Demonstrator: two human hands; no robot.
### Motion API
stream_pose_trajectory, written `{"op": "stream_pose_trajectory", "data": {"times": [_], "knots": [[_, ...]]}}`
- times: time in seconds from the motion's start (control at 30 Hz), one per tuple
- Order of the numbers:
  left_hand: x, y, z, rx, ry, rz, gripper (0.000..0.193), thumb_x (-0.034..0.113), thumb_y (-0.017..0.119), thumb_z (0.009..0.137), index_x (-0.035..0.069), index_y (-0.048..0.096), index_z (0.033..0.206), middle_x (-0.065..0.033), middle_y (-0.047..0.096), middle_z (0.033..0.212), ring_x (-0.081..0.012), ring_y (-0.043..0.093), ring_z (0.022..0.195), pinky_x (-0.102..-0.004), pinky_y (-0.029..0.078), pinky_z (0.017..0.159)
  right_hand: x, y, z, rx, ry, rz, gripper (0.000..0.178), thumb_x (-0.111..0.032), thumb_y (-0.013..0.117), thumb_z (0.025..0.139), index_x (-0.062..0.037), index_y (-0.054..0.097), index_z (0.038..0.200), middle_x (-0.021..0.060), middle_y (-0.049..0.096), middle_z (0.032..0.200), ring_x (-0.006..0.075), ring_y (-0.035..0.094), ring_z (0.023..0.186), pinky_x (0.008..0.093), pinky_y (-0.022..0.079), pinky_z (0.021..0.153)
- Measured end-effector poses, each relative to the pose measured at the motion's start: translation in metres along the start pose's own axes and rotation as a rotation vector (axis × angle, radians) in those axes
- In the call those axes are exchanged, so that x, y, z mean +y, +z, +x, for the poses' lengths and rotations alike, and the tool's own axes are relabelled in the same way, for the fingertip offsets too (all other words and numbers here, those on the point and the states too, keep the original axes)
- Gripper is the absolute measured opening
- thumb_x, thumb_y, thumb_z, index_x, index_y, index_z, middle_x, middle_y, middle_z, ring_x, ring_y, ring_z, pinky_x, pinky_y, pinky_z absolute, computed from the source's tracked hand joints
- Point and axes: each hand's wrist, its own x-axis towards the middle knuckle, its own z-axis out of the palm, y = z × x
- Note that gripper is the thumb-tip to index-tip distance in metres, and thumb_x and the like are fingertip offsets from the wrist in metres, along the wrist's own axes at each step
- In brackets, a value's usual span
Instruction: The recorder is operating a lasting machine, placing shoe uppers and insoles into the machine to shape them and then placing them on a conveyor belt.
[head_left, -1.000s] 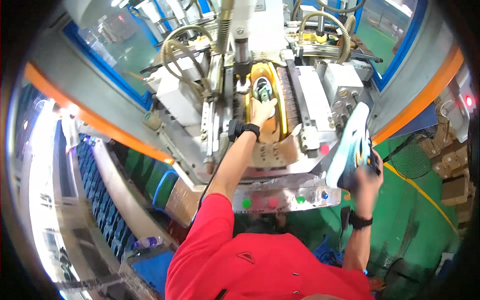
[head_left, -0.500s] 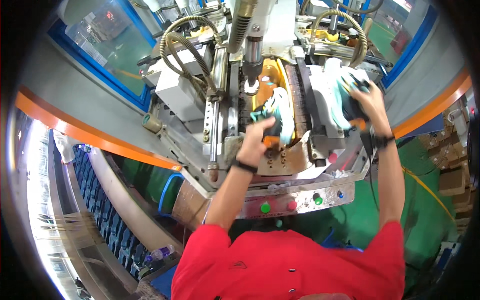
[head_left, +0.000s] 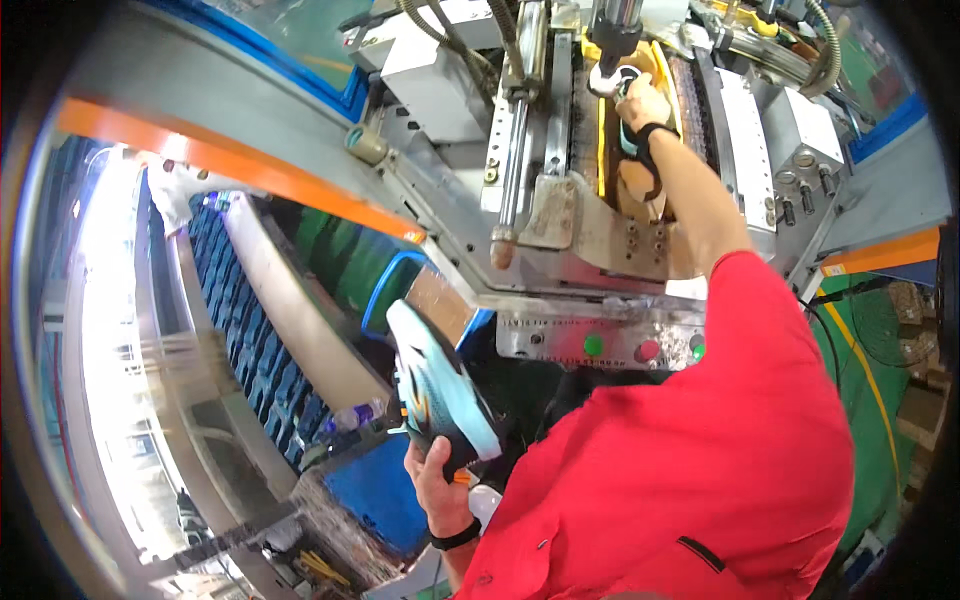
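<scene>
My left hand [head_left: 440, 488] grips a light blue and black shoe [head_left: 440, 375] by its heel end, low on the left beside the machine. The pale toe points up and away from me. Reaching far forward, my right hand [head_left: 645, 105] is closed on another shoe [head_left: 628, 140] inside the machine's yellow-edged bed [head_left: 603, 150]. Only small white and teal parts of that shoe show; my hand and wrist hide the rest. A metal press rod [head_left: 613, 40] with a white pad stands just above and left of my right fingers.
Below the bed, a control panel [head_left: 545, 343] carries green and red buttons. A horizontal cylinder [head_left: 515, 160] lies left of the bed. An orange-edged guard [head_left: 240, 180] and a conveyor with dark blue shaped pads [head_left: 240, 290] run along the left. A blue surface [head_left: 375, 490] lies near my left hand.
My left hand has lifted its shoe out of the bed and carried it down to the left. My right hand has brought its shoe from the right side into the bed. The view has turned left.
</scene>
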Motion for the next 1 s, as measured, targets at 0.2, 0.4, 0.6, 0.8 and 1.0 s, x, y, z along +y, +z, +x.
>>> {"op": "stream_pose_trajectory", "data": {"times": [0.2, 0.4, 0.6, 0.8, 1.0], "knots": [[-0.048, -0.023, -0.049, 0.347, 0.014, -0.180, 0.032, 0.013, 0.066, 0.083, 0.001, 0.058, 0.112, -0.0090, 0.066, 0.101, -0.0212, 0.067, 0.089, -0.0340, 0.056, 0.071, 0.002, -0.046, -0.140, 0.188, -0.622, 0.161, 0.040, -0.014, 0.063, 0.080, -0.0018, 0.051, 0.116, 0.0220, 0.063, 0.096, 0.0378, 0.063, 0.091, 0.0474, 0.052, 0.076], [-0.080, -0.008, -0.073, 0.296, -0.070, -0.272, 0.033, 0.008, 0.065, 0.085, 0.002, 0.057, 0.116, -0.0074, 0.067, 0.102, -0.0213, 0.068, 0.088, -0.0357, 0.057, 0.074, 0.038, -0.002, -0.357, -0.246, -0.907, 0.505, 0.014, -0.011, 0.061, 0.081, -0.0059, 0.059, 0.095, 0.0147, 0.059, 0.095, 0.0352, 0.059, 0.089, 0.0448, 0.050, 0.076], [-0.095, -0.004, -0.121, 0.276, -0.089, -0.339, 0.040, 0.005, 0.067, 0.085, -0.004, 0.054, 0.122, -0.0114, 0.064, 0.110, -0.0196, 0.065, 0.095, -0.0332, 0.054, 0.084, 0.084, 0.125, -0.368, -0.390, -1.050, 0.323, 0.013, -0.011, 0.054, 0.085, -0.0062, 0.059, 0.096, 0.0155, 0.059, 0.099, 0.0357, 0.057, 0.096, 0.0462, 0.050, 0.078], [-0.142, -0.061, -0.183, 0.466, -0.059, -0.525, 0.036, 0.004, 0.066, 0.086, -0.007, 0.055, 0.119, -0.0137, 0.064, 0.108, -0.0217, 0.065, 0.096, -0.0334, 0.054, 0.086, 0.075, 0.128, -0.367, -0.457, -1.102, 0.266, 0.015, -0.014, 0.057, 0.086, -0.0051, 0.062, 0.098, 0.0155, 0.061, 0.100, 0.0347, 0.057, 0.097, 0.0431, 0.047, 0.083], [-0.225, -0.176, -0.230, 0.918, 0.074, -0.787, 0.023, -0.001, 0.070, 0.080, -0.008, 0.063, 0.100, -0.0161, 0.067, 0.092, -0.0276, 0.069, 0.076, -0.0404, 0.060, 0.068, 0.021, 0.113, -0.366, -0.404, -1.164, 0.419, 0.019, -0.010, 0.063, 0.080, -0.0019, 0.062, 0.097, 0.0137, 0.058, 0.089, 0.0310, 0.058, 0.084, 0.0396, 0.047, 0.075]]}}
